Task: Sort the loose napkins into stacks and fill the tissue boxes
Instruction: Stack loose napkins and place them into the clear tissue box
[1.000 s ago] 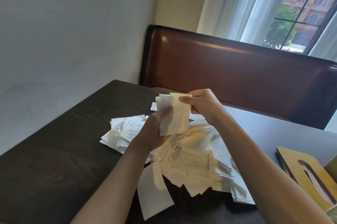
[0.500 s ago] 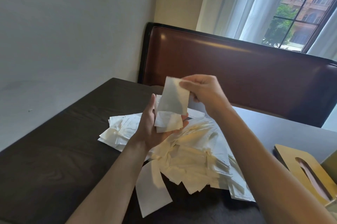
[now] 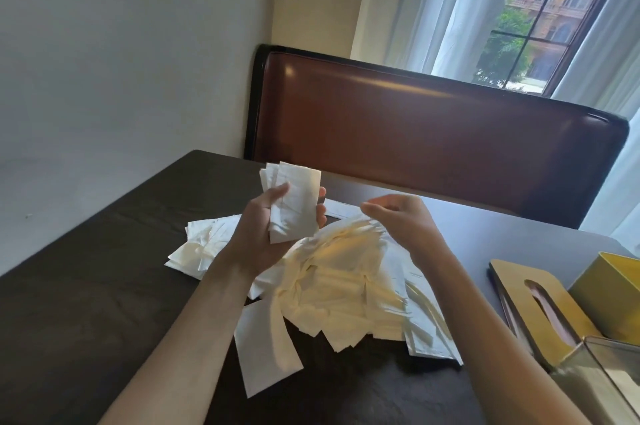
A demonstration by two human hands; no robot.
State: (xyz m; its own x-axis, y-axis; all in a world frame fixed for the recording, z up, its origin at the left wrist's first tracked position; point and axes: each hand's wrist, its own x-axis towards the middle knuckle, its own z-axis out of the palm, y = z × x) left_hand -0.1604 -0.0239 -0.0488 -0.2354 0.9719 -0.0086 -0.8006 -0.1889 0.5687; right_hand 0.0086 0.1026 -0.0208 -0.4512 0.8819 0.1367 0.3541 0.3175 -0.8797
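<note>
A loose heap of white folded napkins (image 3: pixel 346 289) lies in the middle of the dark table (image 3: pixel 86 303). My left hand (image 3: pixel 256 234) holds a small upright stack of napkins (image 3: pixel 294 203) above the heap's far left side, thumb across the front. My right hand (image 3: pixel 401 220) hovers over the top of the heap with its fingers curled and spread, and nothing visible in it. One single napkin (image 3: pixel 266 352) lies apart at the heap's near edge. A wooden tissue-box lid (image 3: pixel 533 307) with an oval slot rests at the right beside a yellow tissue box (image 3: pixel 609 300).
A clear or grey box (image 3: pixel 602 386) sits at the bottom right corner. A brown padded bench back (image 3: pixel 433 134) runs behind the table. A white wall is on the left, a curtained window at the upper right.
My right hand has let go of the napkin it was laying on the stack and dropped down toward the heap. The stack in my left hand now stands squared up.
</note>
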